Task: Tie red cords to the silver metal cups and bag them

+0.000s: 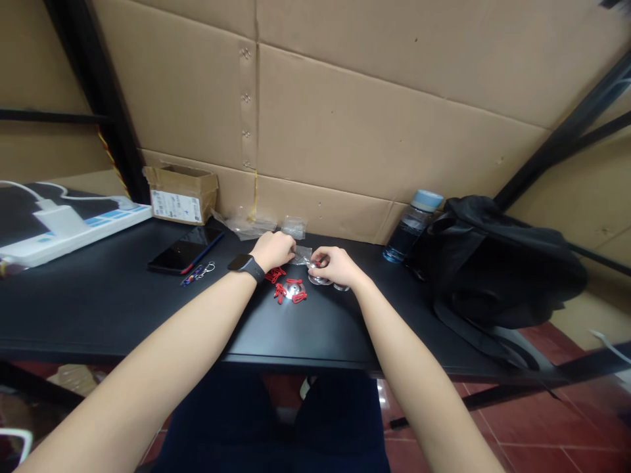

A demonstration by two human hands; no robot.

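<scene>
My left hand (275, 251), with a dark watch on its wrist, is closed with its fingertips at the edge of a small clear plastic bag (302, 256). To the right, my right hand (336, 265) has its fingers closed on a shiny round disc (319, 280) with a bit of red at its top. Another shiny disc (292, 289) lies flat on the black table, bundles of red cord (299, 298) on and around it. More red cord (275, 274) lies just under my left hand. Part of another round piece (341, 287) shows below my right wrist.
Behind my hands lie crumpled clear plastic bags (249, 226). Leftward are a phone (185, 251), a keyring (198, 273), an open cardboard box (180, 197) and a white power strip (98, 230). A water bottle (411, 226) and a black backpack (503, 263) stand at right.
</scene>
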